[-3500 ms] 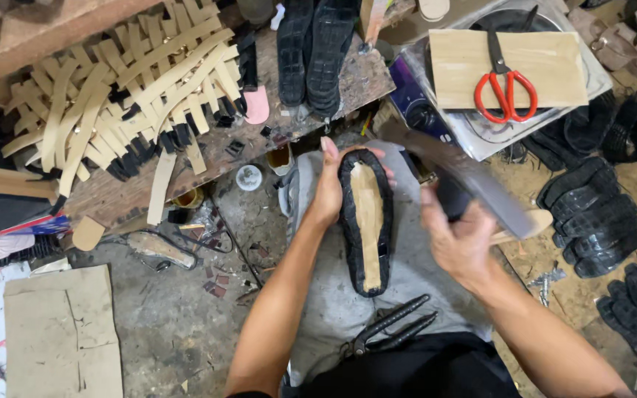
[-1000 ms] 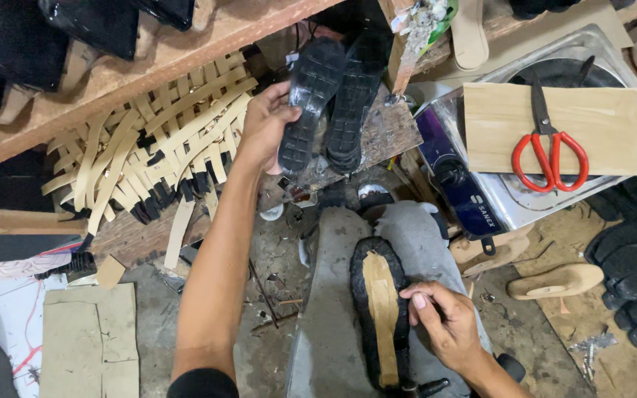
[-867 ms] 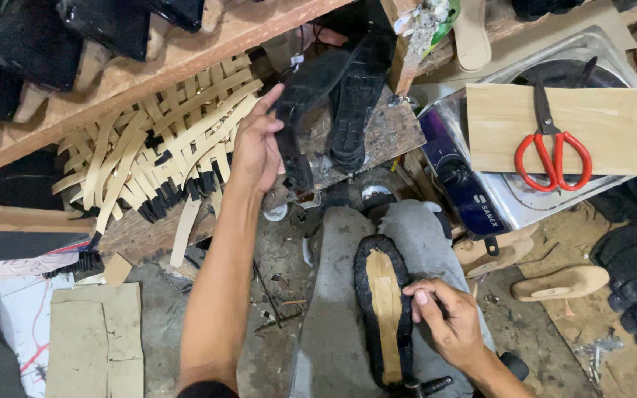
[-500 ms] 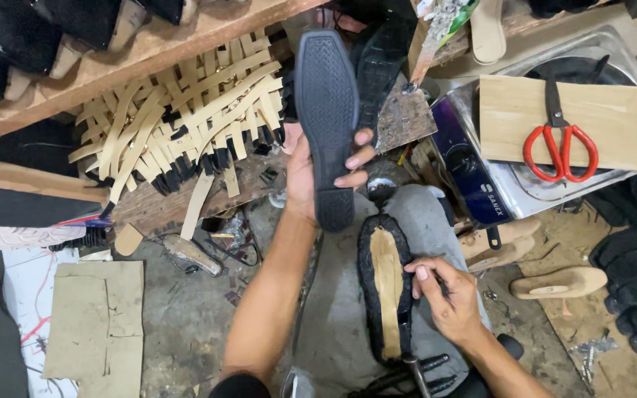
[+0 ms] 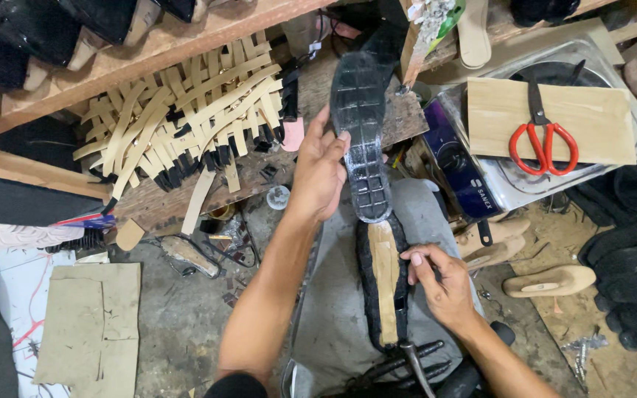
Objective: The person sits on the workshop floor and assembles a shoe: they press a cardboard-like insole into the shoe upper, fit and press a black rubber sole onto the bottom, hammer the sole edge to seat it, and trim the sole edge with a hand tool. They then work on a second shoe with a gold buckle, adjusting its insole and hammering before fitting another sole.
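My left hand (image 5: 318, 173) grips a black rubber outsole (image 5: 363, 136) by its side, tread facing up, held above my lap. Its heel end overlaps the toe of an upturned black shoe (image 5: 383, 284) with a tan insole board, which rests on a grey cloth (image 5: 333, 317) over my knees. My right hand (image 5: 444, 284) presses on the right edge of that shoe, fingers curled against it. Black pincers (image 5: 407, 361) lie on the cloth just below the shoe.
A heap of tan and black strips (image 5: 186, 125) covers the wooden bench at left. Red scissors (image 5: 543, 140) lie on a wooden board (image 5: 554, 118) over a metal tray. Wooden shoe lasts (image 5: 547, 280) and black shoes (image 5: 628, 273) lie at right, cardboard (image 5: 94, 324) at lower left.
My left hand took a black outsole from the bench and brought it down over the shoe on my lap. My right hand stayed on the shoe.
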